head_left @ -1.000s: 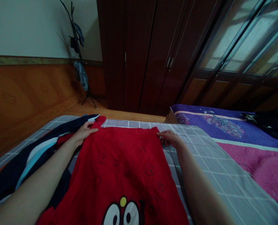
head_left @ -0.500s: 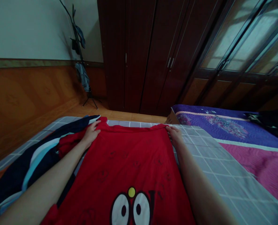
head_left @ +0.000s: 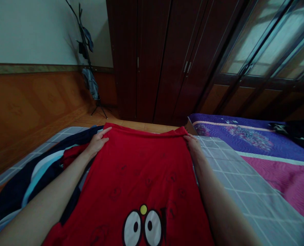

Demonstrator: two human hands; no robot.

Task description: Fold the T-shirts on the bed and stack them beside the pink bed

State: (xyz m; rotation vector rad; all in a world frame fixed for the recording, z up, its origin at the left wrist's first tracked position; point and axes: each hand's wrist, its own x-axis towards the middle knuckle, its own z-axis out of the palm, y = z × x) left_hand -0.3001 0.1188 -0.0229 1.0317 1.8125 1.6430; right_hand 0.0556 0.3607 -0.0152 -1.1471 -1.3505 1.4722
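Observation:
A red T-shirt (head_left: 141, 167) with a cartoon-eyes print lies spread before me, its far edge raised a little between my hands. My left hand (head_left: 98, 141) grips the far left corner, fingers pressed on the cloth. At the far right corner my right hand (head_left: 192, 142) pinches the fabric; some of its fingers are hidden behind the wrist and cloth. Beside my left forearm lies a dark navy garment (head_left: 48, 171) with white and light-blue stripes, and a bit of red cloth rests against it.
The shirt is on a bed with a grey checked sheet (head_left: 233, 181). To the right is a second bed with a purple and pink cover (head_left: 264, 136) and a black garment (head_left: 297, 131). A dark wardrobe (head_left: 154, 61) and a coat stand (head_left: 89, 65) stand beyond.
The far edge of the red T-shirt has come up slightly and away from me, now hanging tauter between both hands. Both hands keep hold of the corners.

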